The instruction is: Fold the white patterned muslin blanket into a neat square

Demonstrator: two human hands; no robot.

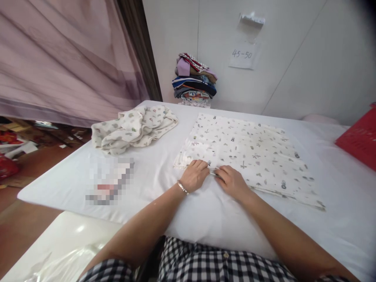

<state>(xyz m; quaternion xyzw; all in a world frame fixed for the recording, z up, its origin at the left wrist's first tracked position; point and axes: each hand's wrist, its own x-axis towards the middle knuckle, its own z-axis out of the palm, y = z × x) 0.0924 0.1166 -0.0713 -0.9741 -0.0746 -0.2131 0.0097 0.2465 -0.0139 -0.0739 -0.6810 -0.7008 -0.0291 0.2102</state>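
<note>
A white cloth [249,152] with a small grey-green print lies folded flat on the white-covered table [158,176]. At its near edge, toward the left corner, my left hand [196,175] has its fingers closed on the hem. Just to the right my right hand [233,182] pinches the same edge, fingertips bent inward. A narrow gap separates the two hands, and a bit of the edge shows there. The fingertips of both hands are partly hidden.
A crumpled printed cloth [132,129] lies at the table's left, with a blurred-out flat object [111,182] nearer me. Folded clothes [195,82] are stacked by the wall behind. A red basket [360,137] stands at the right edge, and a pink curtain [67,58] hangs at left.
</note>
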